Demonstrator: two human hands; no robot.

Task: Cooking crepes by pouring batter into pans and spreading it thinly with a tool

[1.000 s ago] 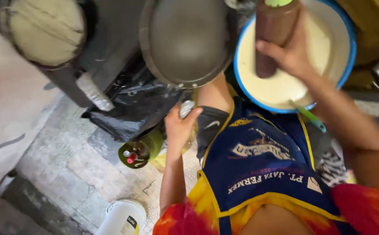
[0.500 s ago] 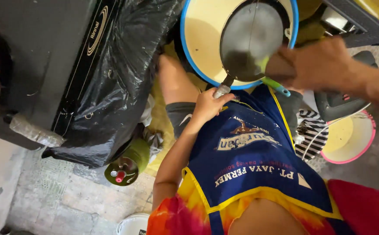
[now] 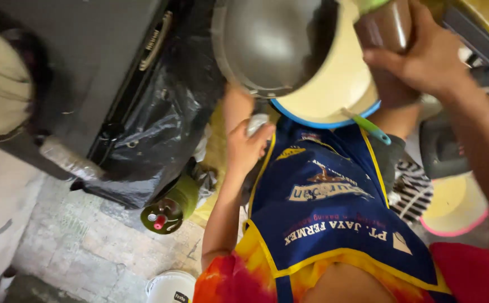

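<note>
Left grip point(image 3: 247, 147) is clasping the pan point(image 3: 272, 45) handle, holding it over the basin point(image 3: 334, 84); right grip point(image 3: 424, 56) is clutching a brown bottle point(image 3: 387, 33). Batter not yet in pan.

This is a cramped, makeshift cooking spot, perhaps a street-food stall: a round grey metal pan point(image 3: 272, 45) over a blue-rimmed basin of pale batter point(image 3: 334, 84) at the top, a green gas canister point(image 3: 168, 207) on rough concrete floor point(image 3: 87, 241) at lower left.
</note>
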